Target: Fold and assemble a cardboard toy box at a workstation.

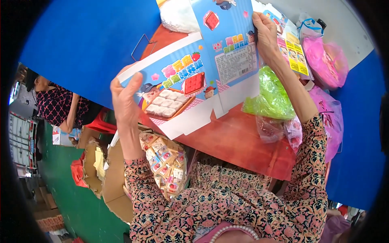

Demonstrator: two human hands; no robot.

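Two bare hands grip one flat, unfolded carton [198,77], a light blue printed sheet with white flaps and pictures of sweets on it. The left hand [125,101] clasps the carton's near left edge, thumb up across the printed face, the other fingers hidden behind the card. The right hand [265,34] pinches the carton's far right edge, fingers curled over the rim beside a white label panel. Both arms wear sleeves of a dark flowered fabric. The carton hangs tilted above the reddish-brown table [243,141], covering much of its middle and left part; whether its lower flaps touch the wood cannot be told.

Just right of the carton, under the right forearm, a bright green plastic bag [271,95] lies on the table, with a clear bag [269,129] near the table's front edge. Pink plastic bags [326,60] crowd the right edge, and a stack of flat printed cartons [293,48] lies toward the far right corner. A white bag [176,16] rests at the far edge. Below the table's front left corner, an open cardboard box [117,186] holds a clear bag of small wrapped sweets [168,162]. At far left another person [56,103] in a dark patterned top sits beside a red stool [99,123], well apart.
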